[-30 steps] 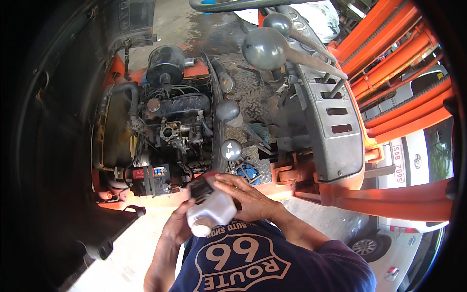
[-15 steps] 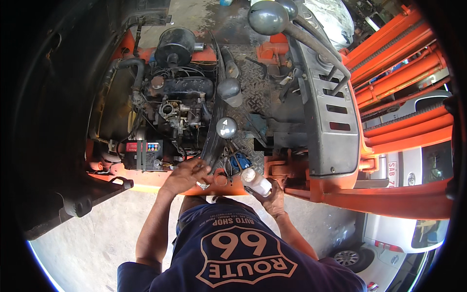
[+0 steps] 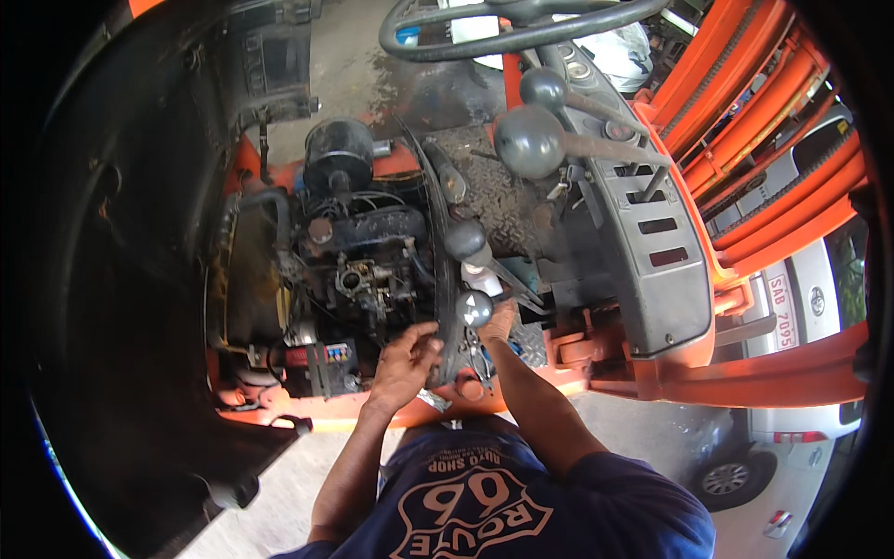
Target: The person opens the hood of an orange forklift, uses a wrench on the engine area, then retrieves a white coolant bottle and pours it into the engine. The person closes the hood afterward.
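Note:
My right hand [image 3: 499, 321] reaches over the floor plate, partly behind a round black lever knob [image 3: 474, 308]. It grips a white plastic bottle [image 3: 480, 279], which stands among the levers with its top hidden under another dark knob [image 3: 467, 240]. My left hand [image 3: 407, 365] hovers at the near edge of the engine bay, its fingers loosely bent and apart, with nothing visible in them. Ahead of it sits the exposed engine [image 3: 368, 279], with an open carburettor-like part on it. A battery [image 3: 321, 366] lies left of that hand.
A black air-cleaner canister [image 3: 339, 154] stands behind the engine. A steering wheel [image 3: 410, 47] and long levers with a large knob [image 3: 529, 142] overhang the floor plate. A grey dash panel [image 3: 643, 270] and orange mast rails [image 3: 745, 121] rise on the right. The raised black cover [image 3: 121, 279] fills the left.
My right hand has carried the bottle forward from the near orange edge to among the levers. My left hand stays by the engine bay. The view has shifted, bringing the steering wheel in.

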Demonstrator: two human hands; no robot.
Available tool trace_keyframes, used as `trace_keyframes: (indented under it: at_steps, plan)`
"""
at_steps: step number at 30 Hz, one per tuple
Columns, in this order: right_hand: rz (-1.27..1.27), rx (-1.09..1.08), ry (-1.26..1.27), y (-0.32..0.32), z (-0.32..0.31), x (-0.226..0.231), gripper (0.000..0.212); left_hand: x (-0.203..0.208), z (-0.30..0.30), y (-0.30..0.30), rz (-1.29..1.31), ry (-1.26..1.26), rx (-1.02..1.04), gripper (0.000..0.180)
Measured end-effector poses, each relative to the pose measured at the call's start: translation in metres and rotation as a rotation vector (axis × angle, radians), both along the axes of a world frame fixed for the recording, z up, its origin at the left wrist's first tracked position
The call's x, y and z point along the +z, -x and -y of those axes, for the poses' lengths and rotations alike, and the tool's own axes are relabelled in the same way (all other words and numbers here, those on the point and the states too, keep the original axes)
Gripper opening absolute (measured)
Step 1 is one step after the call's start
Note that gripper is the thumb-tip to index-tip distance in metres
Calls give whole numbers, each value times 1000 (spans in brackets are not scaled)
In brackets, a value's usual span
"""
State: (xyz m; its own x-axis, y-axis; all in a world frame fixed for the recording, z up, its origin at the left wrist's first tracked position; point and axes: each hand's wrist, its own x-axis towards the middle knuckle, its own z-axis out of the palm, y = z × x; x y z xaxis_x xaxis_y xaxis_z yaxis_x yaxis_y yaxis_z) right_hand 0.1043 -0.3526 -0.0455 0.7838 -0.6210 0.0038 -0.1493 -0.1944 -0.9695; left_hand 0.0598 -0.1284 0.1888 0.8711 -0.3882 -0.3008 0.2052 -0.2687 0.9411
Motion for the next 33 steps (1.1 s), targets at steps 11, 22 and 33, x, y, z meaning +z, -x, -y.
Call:
trace_keyframes:
  at_steps: [11,22,33]
  plan:
    - [-227,-65,229,-25,9,-23,86,113,118,-187,578,523,-181,27]
    - [-207,411,417,144,51,47,63,52,238,-265,813,-50,-808,45]
    - [-985,55,150,356,103,91,51,40,259,-255,952,103,-719,21]
